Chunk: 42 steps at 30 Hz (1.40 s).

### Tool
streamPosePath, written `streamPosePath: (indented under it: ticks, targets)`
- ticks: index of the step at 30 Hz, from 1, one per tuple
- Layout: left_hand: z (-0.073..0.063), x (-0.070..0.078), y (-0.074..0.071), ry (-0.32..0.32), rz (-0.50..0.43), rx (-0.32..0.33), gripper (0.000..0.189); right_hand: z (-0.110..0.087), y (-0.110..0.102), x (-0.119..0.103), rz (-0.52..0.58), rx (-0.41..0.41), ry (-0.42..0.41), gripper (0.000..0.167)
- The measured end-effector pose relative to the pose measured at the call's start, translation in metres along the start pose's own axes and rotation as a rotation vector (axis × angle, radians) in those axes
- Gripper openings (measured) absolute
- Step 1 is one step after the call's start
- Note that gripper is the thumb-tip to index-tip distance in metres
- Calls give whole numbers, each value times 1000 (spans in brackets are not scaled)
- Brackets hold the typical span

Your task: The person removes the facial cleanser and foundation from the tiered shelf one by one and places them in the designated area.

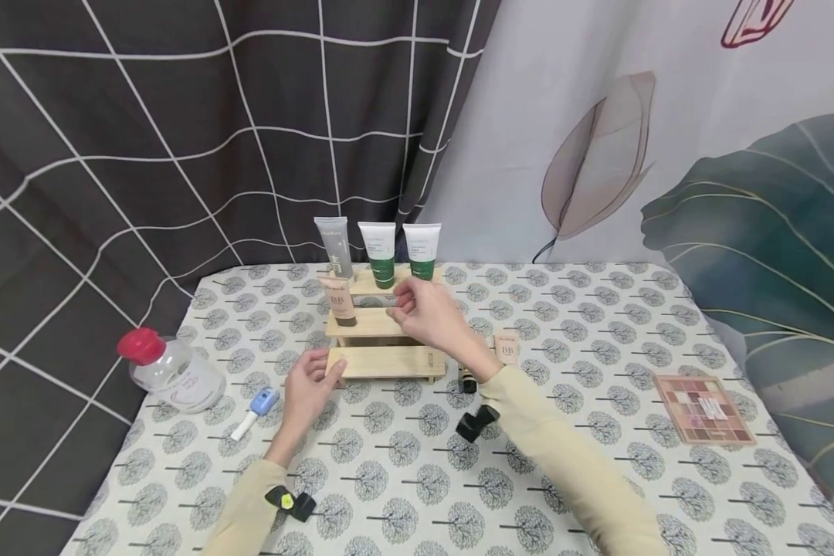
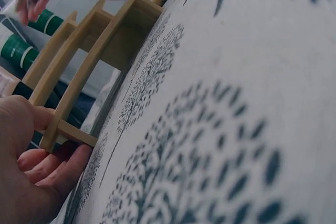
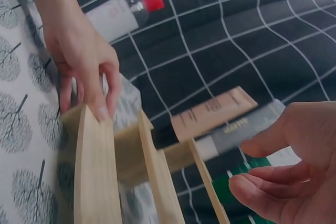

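One wooden stand (image 1: 375, 322), long axis crosswise, lowest step (image 1: 388, 362) foremost, left hand (image 1: 309, 386) gripping one end, right hand (image 1: 431, 310) relaxed

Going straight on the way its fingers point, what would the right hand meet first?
Likely the BB tube standing on the wooden stand, left of the right hand, though depth is unclear.

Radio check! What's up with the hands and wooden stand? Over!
Left hand grips wooden stand. Right hand empty, near stand's right end. BB tube at left end of middle step.
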State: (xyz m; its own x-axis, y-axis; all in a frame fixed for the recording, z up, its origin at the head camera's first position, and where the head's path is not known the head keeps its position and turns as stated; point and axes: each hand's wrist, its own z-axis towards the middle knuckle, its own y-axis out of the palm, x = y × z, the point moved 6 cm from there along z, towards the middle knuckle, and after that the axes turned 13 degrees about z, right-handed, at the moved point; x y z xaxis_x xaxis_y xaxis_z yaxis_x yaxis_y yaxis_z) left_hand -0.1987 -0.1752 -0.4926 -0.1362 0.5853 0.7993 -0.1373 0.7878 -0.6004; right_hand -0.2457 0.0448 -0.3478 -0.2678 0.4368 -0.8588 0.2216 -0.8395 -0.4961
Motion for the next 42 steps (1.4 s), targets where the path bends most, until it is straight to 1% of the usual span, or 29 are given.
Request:
streamPosePath:
  ticks: [2, 5, 11, 15, 19, 24, 29, 33, 42]
  targets:
    - [-1, -1, -1, -5, -7, -2, 51, 7, 10, -5, -9, -21, -22, 31]
    - [-1, -1, -1, -10, -30, -13, 52, 17, 23, -11, -23, -26, -51, 33]
    - [1, -2, 0, 5, -48, -25, 52, 32, 42, -15, -60, -27, -61, 37]
    - [1, -3, -2, 12, -24, -8, 51, 38, 51, -15, -13, -19, -60, 39]
    - [1, -2, -3, 17, -20, 4, 50, 40, 58, -12, 42, 16, -61, 36]
    - [-1, 0, -1, 37, -35, 4, 49, 40, 61, -5, 72, 68, -88, 27]
    - [-1, 0, -1, 36, -33, 16, 48, 40, 61, -2, 90, 92, -153, 20]
    - [0, -1, -1, 35, -27, 14, 49, 38, 61, 1, 109, 98, -177, 20]
    - [-1, -2, -1, 22, -39, 14, 48, 26, 49, 4, 243, 142, -179, 24]
